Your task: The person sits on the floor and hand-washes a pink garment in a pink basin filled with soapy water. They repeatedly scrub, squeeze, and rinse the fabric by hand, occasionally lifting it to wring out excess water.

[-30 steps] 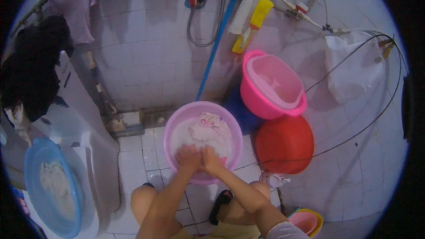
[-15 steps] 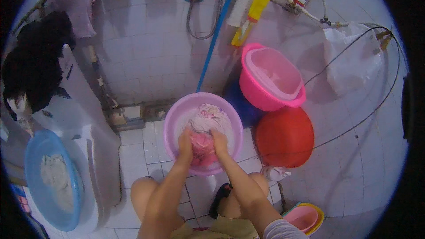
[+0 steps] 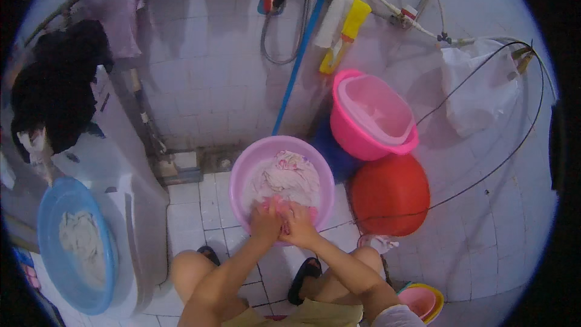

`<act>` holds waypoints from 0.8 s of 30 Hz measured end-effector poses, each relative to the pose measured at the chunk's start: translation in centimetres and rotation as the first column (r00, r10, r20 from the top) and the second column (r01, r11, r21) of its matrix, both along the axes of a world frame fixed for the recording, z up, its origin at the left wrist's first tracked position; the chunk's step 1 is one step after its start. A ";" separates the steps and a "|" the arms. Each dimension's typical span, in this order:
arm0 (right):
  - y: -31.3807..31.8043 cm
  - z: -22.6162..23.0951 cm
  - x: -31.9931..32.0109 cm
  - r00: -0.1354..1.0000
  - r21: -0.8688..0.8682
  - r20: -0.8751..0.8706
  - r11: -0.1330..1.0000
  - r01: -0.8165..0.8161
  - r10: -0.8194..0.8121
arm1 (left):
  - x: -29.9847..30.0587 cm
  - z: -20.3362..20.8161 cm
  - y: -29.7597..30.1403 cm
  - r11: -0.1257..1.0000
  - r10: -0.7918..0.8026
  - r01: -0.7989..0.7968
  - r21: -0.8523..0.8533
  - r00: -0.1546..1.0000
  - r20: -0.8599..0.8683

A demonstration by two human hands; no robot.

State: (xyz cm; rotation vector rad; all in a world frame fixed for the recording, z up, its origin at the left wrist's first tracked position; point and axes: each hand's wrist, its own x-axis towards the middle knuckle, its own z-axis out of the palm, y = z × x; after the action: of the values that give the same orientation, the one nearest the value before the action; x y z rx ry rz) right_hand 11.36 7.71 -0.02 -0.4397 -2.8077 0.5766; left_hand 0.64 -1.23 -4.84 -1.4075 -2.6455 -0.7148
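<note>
A light purple basin (image 3: 236, 172) stands on the tiled floor between my feet. Inside it lies a pale wet cloth (image 3: 290, 175) with pinkish patterned parts, toward the far side. My left hand (image 3: 266, 224) and my right hand (image 3: 298, 225) are close together over the basin's near rim. Both are closed on a bunched pink cloth (image 3: 279, 202), which shows between and beyond the fingers. Part of that cloth is hidden under my hands.
To the left, a light blue basin (image 3: 45, 236) with pale cloth sits on a white appliance (image 3: 146, 224). At the right are a bright pink tub (image 3: 348, 127), a red basin (image 3: 390, 197) and smaller nested bowls (image 3: 417, 300). A blue pole (image 3: 296, 57) leans against the wall.
Both hands have drawn nearer to me and closer together, bunching the pink cloth at the near rim. The pale cloth stays in the basin. The whole view has shifted slightly.
</note>
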 end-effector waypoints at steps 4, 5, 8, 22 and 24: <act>0.9 -2.0 -0.8 0.996 0.081 0.088 0.996 -0.033 0.025 | -0.3 -0.9 1.4 0.989 0.069 -0.026 -0.147 0.952 0.298; 1.3 -2.7 -1.1 0.995 0.095 0.095 0.995 -0.029 0.020 | -0.6 -0.7 1.8 0.974 0.013 0.038 -0.223 0.975 0.223; 2.1 -3.8 -2.1 0.991 0.131 0.132 0.991 -0.037 0.019 | -1.4 -0.1 2.6 0.906 -0.063 0.111 -0.408 0.990 0.130; 7.0 -8.9 -4.6 0.966 -0.282 0.034 0.925 0.256 -0.257 | -6.1 -4.4 5.6 0.992 0.030 0.006 -0.123 0.957 0.288; 8.1 -10.0 -3.6 0.924 -0.349 0.075 0.858 0.377 -0.375 | -5.9 -2.7 5.5 0.970 0.005 -0.163 0.182 0.759 0.651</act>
State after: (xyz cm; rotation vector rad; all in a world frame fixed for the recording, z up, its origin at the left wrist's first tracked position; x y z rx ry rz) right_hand 7.79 15.85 -10.02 -1.0342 -2.5100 0.9923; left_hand -5.28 4.30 -7.54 -1.1001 -2.9167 -1.7063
